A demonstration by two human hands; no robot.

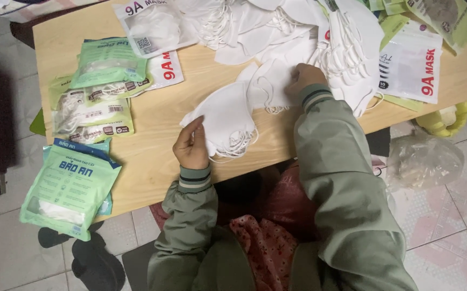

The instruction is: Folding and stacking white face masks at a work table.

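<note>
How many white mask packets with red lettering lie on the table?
3, maybe more hidden. One white packet at the top edge, one partly under the green packets, one at the right beside the loose masks.

I'm getting just one view here, the head camera, and it's looking steeply down from above the person's own shoulders onto a low wooden table (152, 161). It's facing forward and down, so the far edge of the table is running off the top of the frame and the person's lap is filling the bottom centre. It's sitting fairly near: both green sleeves are reaching up into the picture from the lower edge. Tiled floor (449, 215) is showing down both sides. With only this one camera feeding me, no second view is overlapping it.
</note>
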